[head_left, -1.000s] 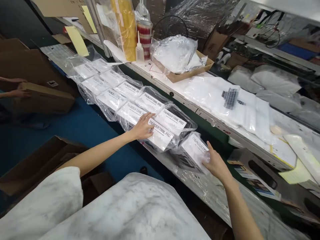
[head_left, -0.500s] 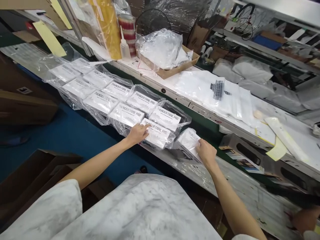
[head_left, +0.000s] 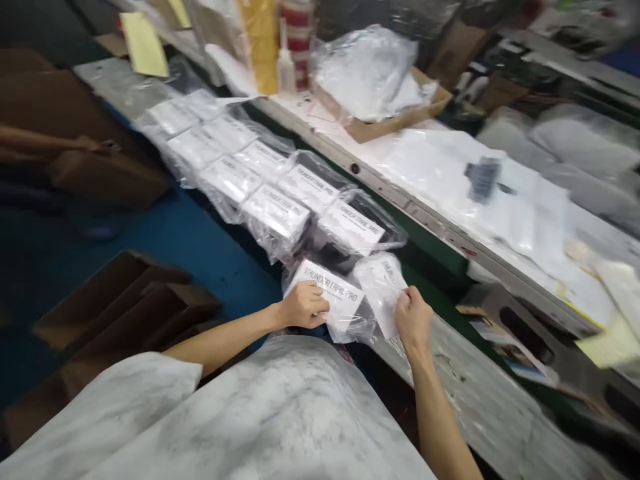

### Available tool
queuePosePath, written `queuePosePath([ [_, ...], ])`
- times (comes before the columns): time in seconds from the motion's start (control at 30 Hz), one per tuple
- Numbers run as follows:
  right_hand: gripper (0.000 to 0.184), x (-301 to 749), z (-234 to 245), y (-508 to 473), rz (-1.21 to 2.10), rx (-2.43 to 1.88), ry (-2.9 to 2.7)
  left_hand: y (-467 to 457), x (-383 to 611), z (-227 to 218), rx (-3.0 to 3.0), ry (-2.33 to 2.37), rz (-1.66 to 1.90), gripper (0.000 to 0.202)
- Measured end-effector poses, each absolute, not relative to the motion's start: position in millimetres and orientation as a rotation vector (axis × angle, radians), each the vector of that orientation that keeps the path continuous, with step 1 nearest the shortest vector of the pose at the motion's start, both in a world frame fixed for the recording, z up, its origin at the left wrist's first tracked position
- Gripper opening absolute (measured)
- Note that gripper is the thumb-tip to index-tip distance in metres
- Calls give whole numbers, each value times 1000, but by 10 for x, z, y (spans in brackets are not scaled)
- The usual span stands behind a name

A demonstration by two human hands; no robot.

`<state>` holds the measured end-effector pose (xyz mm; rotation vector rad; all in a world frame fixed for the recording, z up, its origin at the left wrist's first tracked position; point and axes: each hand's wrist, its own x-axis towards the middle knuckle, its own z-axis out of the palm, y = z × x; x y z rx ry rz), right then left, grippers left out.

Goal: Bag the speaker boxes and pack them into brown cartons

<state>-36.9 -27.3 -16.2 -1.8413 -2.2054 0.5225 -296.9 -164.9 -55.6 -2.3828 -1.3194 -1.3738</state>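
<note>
Plastic film (head_left: 366, 329), clear and loose, enclosed the near box (head_left: 336, 293), printed THUNDER TRAIL PRO, which lay between the hands. The left hand (head_left: 304, 305) was closed, with its fingers curled onto the near left part of this wrapped box. The right hand (head_left: 414, 317) was also closed, gripping the wrapped second box (head_left: 379, 283) at its right edge; whether it held film alone or box and film could not be determined. The second box was positioned just beside the first. Beyond the left hand, further boxes (head_left: 278, 211) lay in two rows, wrapped in clear film. Beyond the right hand, a shallow cardboard tray (head_left: 383, 130) contained crumpled clear plastic (head_left: 370, 70). Brown cartons (head_left: 145, 317) stood left of the left hand, contents indistinct.
</note>
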Motion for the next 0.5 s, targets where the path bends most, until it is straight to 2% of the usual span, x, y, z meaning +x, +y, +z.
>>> queuePosePath([
  [0.1, 13, -312, -90, -368, 696, -1769, -2106, -1724, -2919, -530, -2176, -1545, -1327, 31],
  [0.3, 16, -198, -37, -407, 947, -1783, -2289, -2266, -2596, -535, -1499, -2330, -1154, 23],
  [0.5, 13, -84, -161, -594, 1101, -1542, -2557, -3161, -1873, -486, -1062, -2396, -1243, 31],
])
